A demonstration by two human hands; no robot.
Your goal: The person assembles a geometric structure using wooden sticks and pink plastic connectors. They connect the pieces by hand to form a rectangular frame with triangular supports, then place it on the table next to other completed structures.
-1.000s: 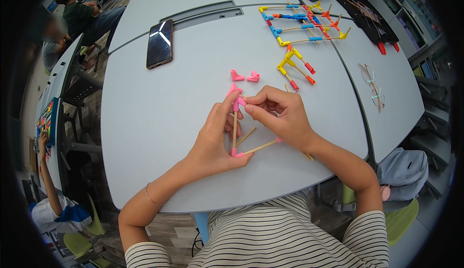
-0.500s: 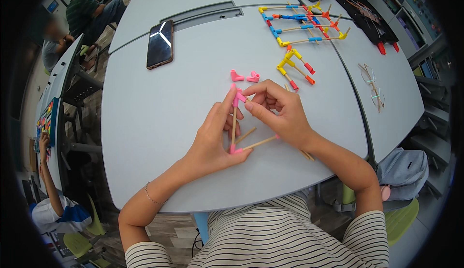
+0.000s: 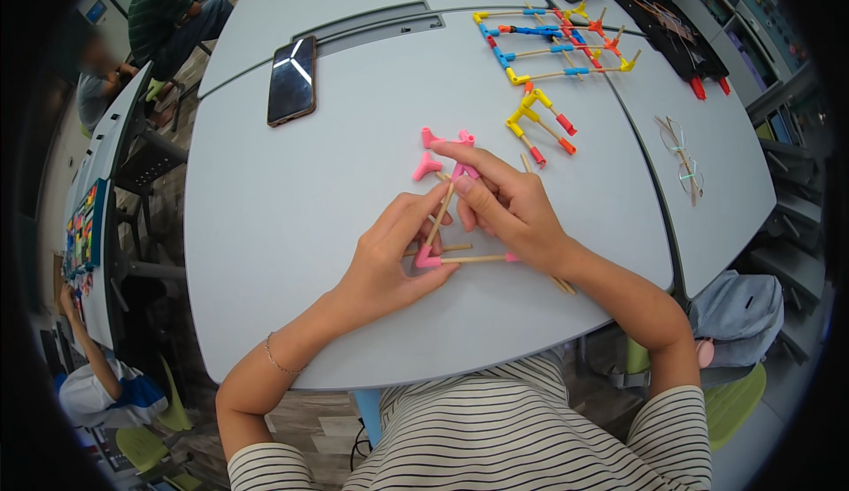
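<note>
My left hand (image 3: 387,245) is closed around a small frame of wooden sticks (image 3: 441,214) joined by pink corner connectors (image 3: 428,258). Its fingertips pinch one stick near the upper end. My right hand (image 3: 513,201) is closed at that end, with thumb and fingers on a pink connector (image 3: 459,172) that they partly cover. A three-armed pink connector (image 3: 426,167) shows just left of the right fingers, beside a short length of stick. Two more pink connectors lie beyond, one (image 3: 428,135) partly behind my right index finger, the other (image 3: 466,137) just past it.
A yellow and red stick piece (image 3: 529,112) and a larger coloured stick frame (image 3: 531,53) lie at the far right. A phone (image 3: 293,82) is at the far left, glasses (image 3: 684,162) at the right. Loose sticks (image 3: 561,285) lie under my right forearm. Other people sit at the left.
The stick frame has turned in my left hand, its upright stick now leaning right. My right index finger has stretched out leftward over the connectors. A three-armed pink connector now shows left of my fingers.
</note>
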